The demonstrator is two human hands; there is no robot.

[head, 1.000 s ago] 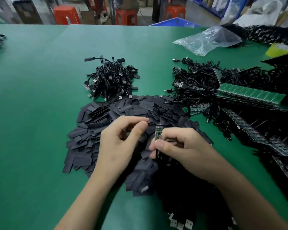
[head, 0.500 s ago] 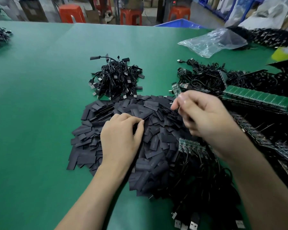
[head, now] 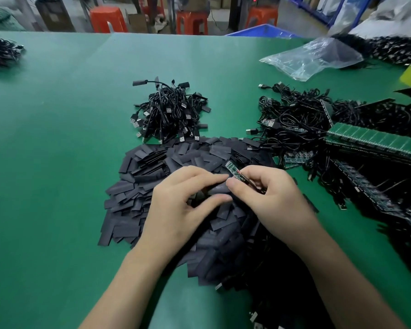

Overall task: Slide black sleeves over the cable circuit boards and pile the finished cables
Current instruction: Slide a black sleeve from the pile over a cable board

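Black flat sleeves make up the sleeve heap (head: 138,176) in the middle of the green table (head: 52,150). Both hands hover over the heap's near-right part. The left hand (head: 183,210) has its grip clamped on one black sleeve (head: 220,188), held between forefinger and thumb. The right hand (head: 273,203) has its grip pinched on a small green circuit board (head: 231,168), whose free end sticks out just above the held sleeve. Board and sleeve are very close, but I cannot tell whether they touch. A thin cable (head: 249,184) runs from the board back between the right fingers. Just beyond the heap sits a pile of finished cables (head: 169,112). Beyond the heap to the right lies a tangle of unsleeved cables (head: 292,119), and further right of the heap a green board panel (head: 375,140). Well beyond the heap, to the right, lies a clear plastic bag (head: 313,55).
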